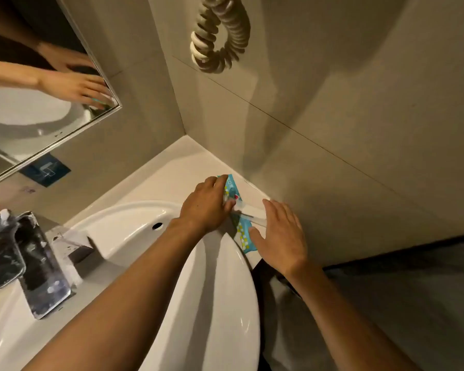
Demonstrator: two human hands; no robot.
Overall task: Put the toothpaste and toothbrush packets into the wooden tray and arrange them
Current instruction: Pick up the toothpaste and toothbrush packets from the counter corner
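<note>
Blue and white toothbrush packets lie on the white counter corner beside the wall. One packet (232,187) pokes out from under my left hand (206,204), whose fingers press down on it. A second packet (243,235) lies nearer, partly under my right hand (281,232), which is spread flat with fingers apart over its clear end (252,214). I cannot tell whether either hand grips a packet. No wooden tray is in view.
A white sink basin (134,226) fills the lower left, with a chrome tap (30,261) at its left. A mirror (38,84) hangs on the left wall. A coiled cord (220,36) hangs on the tiled wall above the corner.
</note>
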